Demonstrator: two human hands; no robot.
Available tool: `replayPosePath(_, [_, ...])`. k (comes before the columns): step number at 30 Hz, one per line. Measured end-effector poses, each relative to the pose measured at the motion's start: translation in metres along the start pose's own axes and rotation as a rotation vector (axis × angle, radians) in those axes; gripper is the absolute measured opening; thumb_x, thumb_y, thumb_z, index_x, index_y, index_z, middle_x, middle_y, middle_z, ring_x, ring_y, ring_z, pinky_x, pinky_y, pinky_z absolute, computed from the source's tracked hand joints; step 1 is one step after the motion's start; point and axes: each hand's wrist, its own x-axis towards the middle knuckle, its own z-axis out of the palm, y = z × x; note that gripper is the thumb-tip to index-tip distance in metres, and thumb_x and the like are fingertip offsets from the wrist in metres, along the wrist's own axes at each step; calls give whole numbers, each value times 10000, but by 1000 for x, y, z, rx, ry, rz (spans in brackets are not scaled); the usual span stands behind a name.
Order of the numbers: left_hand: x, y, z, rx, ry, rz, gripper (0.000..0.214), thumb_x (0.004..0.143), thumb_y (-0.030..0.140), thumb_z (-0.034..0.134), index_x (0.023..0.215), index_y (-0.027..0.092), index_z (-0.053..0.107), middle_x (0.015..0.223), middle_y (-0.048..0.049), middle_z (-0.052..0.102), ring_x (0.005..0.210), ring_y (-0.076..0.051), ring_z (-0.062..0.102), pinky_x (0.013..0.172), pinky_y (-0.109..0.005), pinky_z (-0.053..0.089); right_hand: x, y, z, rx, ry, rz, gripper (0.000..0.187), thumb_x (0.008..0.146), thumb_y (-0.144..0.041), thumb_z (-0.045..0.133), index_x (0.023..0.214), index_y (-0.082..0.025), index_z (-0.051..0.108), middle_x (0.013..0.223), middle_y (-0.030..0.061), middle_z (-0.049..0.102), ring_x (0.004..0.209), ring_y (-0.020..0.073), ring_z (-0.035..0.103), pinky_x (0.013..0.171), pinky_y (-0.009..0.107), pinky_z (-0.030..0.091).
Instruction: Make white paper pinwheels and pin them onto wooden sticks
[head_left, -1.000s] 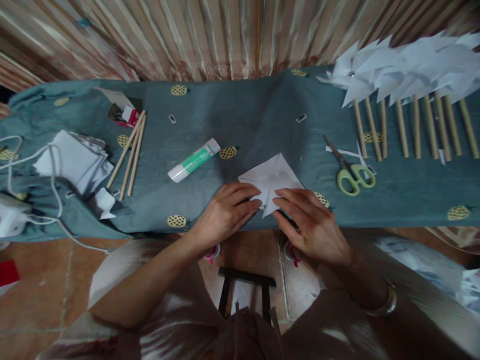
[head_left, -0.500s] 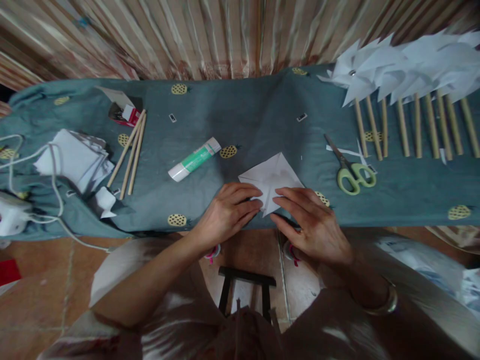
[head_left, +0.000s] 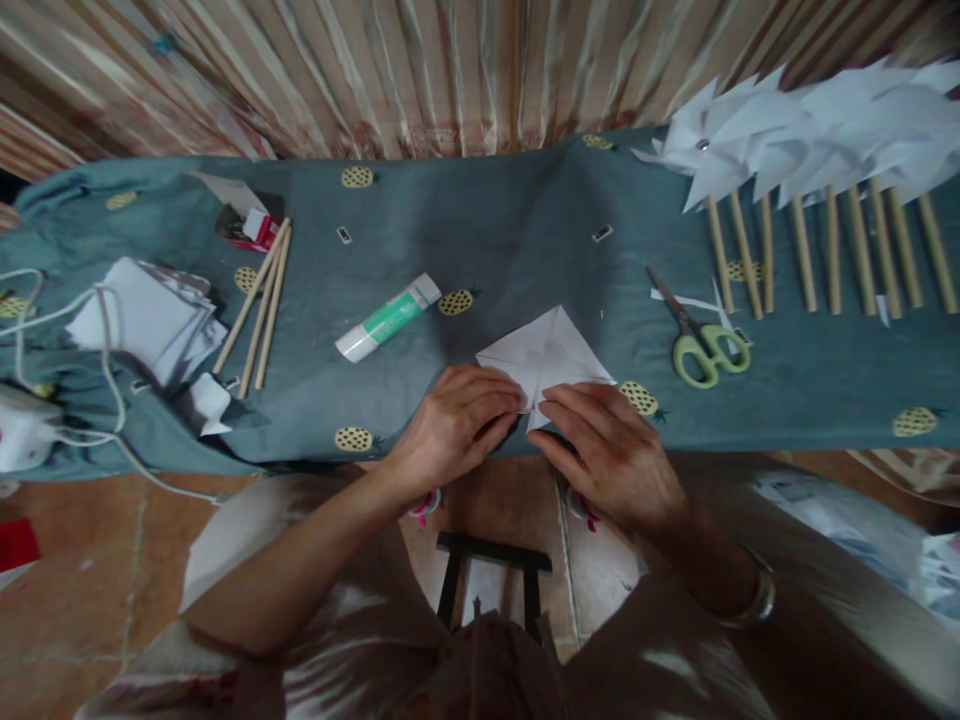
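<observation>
A white sheet of paper (head_left: 546, 345), creased and turned cornerwise, lies near the table's front edge. My left hand (head_left: 465, 415) is closed on its left side, fingertips pressed at the near corner. From the other side my right hand (head_left: 611, 435) pinches the near right edge, thumb low and fingers over the paper. The near corner shows partly between the two hands; what the fingertips cover is hidden. Left of the paper lies a glue stick (head_left: 388, 318) with a green label. Green-handled scissors (head_left: 701, 345) rest to the right, blades pointing away.
Paper pinwheels (head_left: 806, 135) on wooden sticks line the right. On the left are a stack of white paper (head_left: 139, 310), loose wooden sticks (head_left: 264, 310), a small open red box (head_left: 251, 225) and a white cable (head_left: 112, 375). A pleated curtain (head_left: 420, 80) hangs behind.
My right hand has shifted slightly left and toward the near corner, baring more of the paper's right corner. My left hand has stayed almost in place.
</observation>
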Motion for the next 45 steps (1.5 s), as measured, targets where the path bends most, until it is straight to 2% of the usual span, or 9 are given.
replayPosePath(6, [0, 0, 1, 78, -51, 16, 139, 911, 157, 594, 1024, 151, 673, 1065, -99, 746, 1065, -230, 661, 913, -406, 512, -3, 3, -1, 121, 19, 82, 312, 873, -222, 657, 1178, -158, 658, 1119, 140, 732, 1038, 284, 661, 907, 460, 571])
replayPosePath(11, [0, 4, -1, 44, -18, 26, 78, 912, 146, 595, 951, 141, 662, 983, -89, 756, 989, -208, 687, 875, -372, 533, -6, 1, -1, 116, -16, 59, 404, 864, -284, 678, 1241, -152, 622, 1183, 155, 711, 1085, 301, 649, 933, 479, 555])
replayPosePath(17, [-2, 7, -2, 5, -9, 30, 72, 903, 127, 595, 942, 145, 653, 948, -85, 759, 960, -202, 703, 850, -368, 548, -11, -6, 3, 10, -12, -8, 276, 886, -225, 667, 1146, -134, 648, 1146, 150, 730, 1058, 282, 671, 912, 437, 562])
replayPosePath(24, [-5, 8, -2, -1, -41, 8, 86, 884, 105, 597, 894, 158, 663, 981, -74, 753, 997, -205, 686, 866, -364, 542, -12, -11, 2, 124, -36, 8, 180, 912, -109, 580, 1040, -160, 695, 1088, 116, 747, 1032, 248, 668, 915, 423, 557])
replayPosePath(27, [-6, 10, -2, -14, -50, 5, 59, 883, 139, 617, 885, 154, 674, 990, -82, 743, 1016, -216, 673, 874, -374, 534, -8, -11, 1, 213, 3, 78, 176, 922, -105, 549, 984, -164, 703, 1007, 102, 753, 966, 227, 678, 897, 400, 558])
replayPosePath(32, [-6, 11, -3, -11, -102, -11, 120, 924, 201, 591, 871, 157, 689, 993, -85, 730, 1032, -217, 655, 886, -384, 518, -2, -8, 1, 337, 41, 306, 139, 933, -182, 562, 946, -216, 696, 974, 64, 746, 925, 217, 687, 864, 405, 545])
replayPosePath(37, [-5, 12, 0, 27, -96, -29, 136, 943, 218, 578, 1012, 147, 673, 1027, -87, 728, 1033, -217, 647, 887, -380, 515, 1, -3, 3, 270, 81, 340, 97, 922, -197, 590, 911, -221, 683, 986, 68, 732, 950, 233, 671, 881, 430, 530])
replayPosePath(40, [-6, 12, 3, 20, -103, -19, 215, 956, 203, 550, 1143, 151, 643, 1100, -101, 705, 1067, -220, 633, 897, -392, 523, 3, -1, 4, 214, 90, 337, 69, 909, -194, 614, 888, -221, 674, 1104, 89, 704, 1036, 260, 646, 918, 459, 513])
replayPosePath(45, [-8, 11, 7, 4, -121, -7, 279, 957, 177, 528, 1220, 178, 621, 1178, -111, 670, 1143, -230, 598, 940, -426, 524, 4, 1, 5, 203, 73, 353, 66, 903, -203, 625, 864, -242, 660, 1226, 86, 661, 1147, 290, 593, 951, 499, 503])
